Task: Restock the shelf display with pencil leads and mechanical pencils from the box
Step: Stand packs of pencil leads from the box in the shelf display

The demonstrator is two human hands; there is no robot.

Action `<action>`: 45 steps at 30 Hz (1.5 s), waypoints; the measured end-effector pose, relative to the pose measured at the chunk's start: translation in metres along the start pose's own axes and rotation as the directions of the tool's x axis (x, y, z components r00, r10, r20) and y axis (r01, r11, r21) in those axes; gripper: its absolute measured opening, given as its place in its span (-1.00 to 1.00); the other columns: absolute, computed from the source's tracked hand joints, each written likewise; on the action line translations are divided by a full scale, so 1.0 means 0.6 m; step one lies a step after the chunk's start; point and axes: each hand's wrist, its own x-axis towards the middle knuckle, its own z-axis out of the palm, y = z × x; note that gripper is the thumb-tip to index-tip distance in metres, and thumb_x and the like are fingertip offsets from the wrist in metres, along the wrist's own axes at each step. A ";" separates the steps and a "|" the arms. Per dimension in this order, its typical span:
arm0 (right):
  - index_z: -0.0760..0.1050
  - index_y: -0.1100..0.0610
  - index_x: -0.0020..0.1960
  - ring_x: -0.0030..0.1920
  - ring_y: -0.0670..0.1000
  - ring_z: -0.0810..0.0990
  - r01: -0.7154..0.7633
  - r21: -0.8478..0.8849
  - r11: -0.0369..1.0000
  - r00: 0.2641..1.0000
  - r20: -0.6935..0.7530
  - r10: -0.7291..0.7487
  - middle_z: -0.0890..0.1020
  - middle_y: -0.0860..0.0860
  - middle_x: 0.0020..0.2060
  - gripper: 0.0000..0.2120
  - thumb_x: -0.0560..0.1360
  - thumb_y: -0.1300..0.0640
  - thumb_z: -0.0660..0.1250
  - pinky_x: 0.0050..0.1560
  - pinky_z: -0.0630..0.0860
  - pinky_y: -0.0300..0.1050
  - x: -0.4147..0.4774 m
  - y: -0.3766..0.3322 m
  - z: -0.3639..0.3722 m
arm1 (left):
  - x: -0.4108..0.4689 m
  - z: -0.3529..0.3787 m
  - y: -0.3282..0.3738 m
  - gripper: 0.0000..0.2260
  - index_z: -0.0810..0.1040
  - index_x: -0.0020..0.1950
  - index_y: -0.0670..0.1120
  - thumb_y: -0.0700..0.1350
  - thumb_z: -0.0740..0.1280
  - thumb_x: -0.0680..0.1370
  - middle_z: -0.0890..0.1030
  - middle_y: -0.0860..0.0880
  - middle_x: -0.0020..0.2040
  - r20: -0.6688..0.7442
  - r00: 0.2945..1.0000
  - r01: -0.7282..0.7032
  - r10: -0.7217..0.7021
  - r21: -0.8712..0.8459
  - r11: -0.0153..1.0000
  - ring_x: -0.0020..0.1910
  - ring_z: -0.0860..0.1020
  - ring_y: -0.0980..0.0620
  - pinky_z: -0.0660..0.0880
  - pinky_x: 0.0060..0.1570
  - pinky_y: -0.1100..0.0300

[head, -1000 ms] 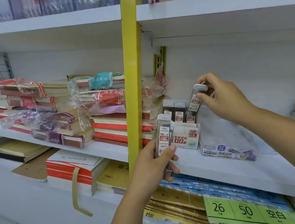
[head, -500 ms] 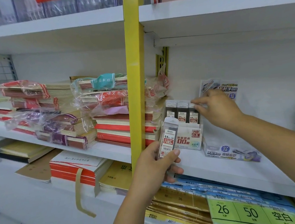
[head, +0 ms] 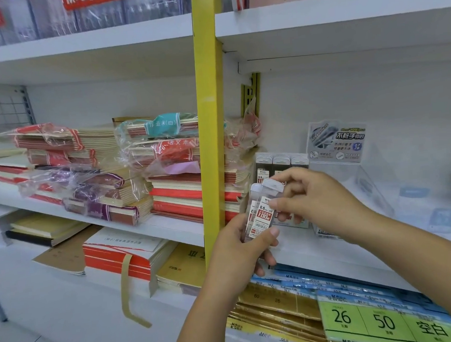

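Right hand (head: 319,200) back on "0.5" case (head: 262,217)

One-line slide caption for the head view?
Left hand holds lead cases; right hand pinches one, before stocked leads on the shelf.

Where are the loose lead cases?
Lead cases are central in head view, in the left hand, right of the yellow post; right hand pinches one.

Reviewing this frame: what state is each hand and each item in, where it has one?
lead case, upright, capped, held off the shelf
left hand, grips the lead case's lower end
right hand, pinches the lead case near its cap
shelved lead cases, upright in rows, capped
notebook bundles, stacked flat, plastic wrap torn open
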 end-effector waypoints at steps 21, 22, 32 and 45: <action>0.42 -0.05 0.14 0.02 0.02 0.49 0.096 -0.773 0.627 0.961 -0.092 -0.261 0.55 -0.05 -0.10 -0.67 0.44 0.03 0.44 -0.12 0.46 -0.06 0.151 0.037 -0.008 | 0.000 -0.034 0.001 -0.87 0.53 0.10 0.11 0.04 0.20 0.66 0.69 0.02 -0.17 -0.098 0.993 0.061 -0.069 -0.077 0.995 -0.29 0.68 0.05 0.56 -0.39 0.26; 0.46 -0.05 0.14 0.06 0.03 0.44 0.099 -0.823 0.559 0.946 -0.097 -0.310 0.50 -0.05 -0.09 -0.68 0.43 0.01 0.45 -0.12 0.39 -0.08 0.153 0.039 -0.009 | 0.000 -0.035 0.001 -0.86 0.54 0.11 0.10 0.03 0.20 0.66 0.70 0.02 -0.18 -0.098 0.993 0.064 -0.073 -0.086 0.994 -0.28 0.68 0.04 0.56 -0.39 0.25; 0.47 -0.01 0.35 0.11 0.06 0.38 0.116 -0.911 0.396 0.925 -0.046 -0.377 0.51 0.01 0.01 -0.65 0.57 0.02 0.26 -0.01 0.35 -0.06 0.119 0.022 -0.019 | -0.002 -0.031 0.005 -0.87 0.60 0.03 0.12 0.01 0.25 0.65 0.71 0.06 -0.14 -0.135 0.988 0.069 -0.078 -0.071 0.995 -0.16 0.68 0.14 0.60 -0.31 0.25; 0.57 -0.10 0.11 -0.27 -0.21 0.62 0.108 -0.036 0.994 0.994 0.008 -0.108 0.71 -0.13 -0.19 -0.77 0.54 0.18 0.35 -0.28 0.51 -0.33 0.015 -0.020 0.013 | 0.001 -0.002 0.011 -0.88 0.61 0.07 0.15 0.02 0.28 0.63 0.69 0.09 -0.13 -0.101 0.995 -0.011 0.016 0.049 0.999 -0.18 0.63 0.20 0.62 -0.24 0.19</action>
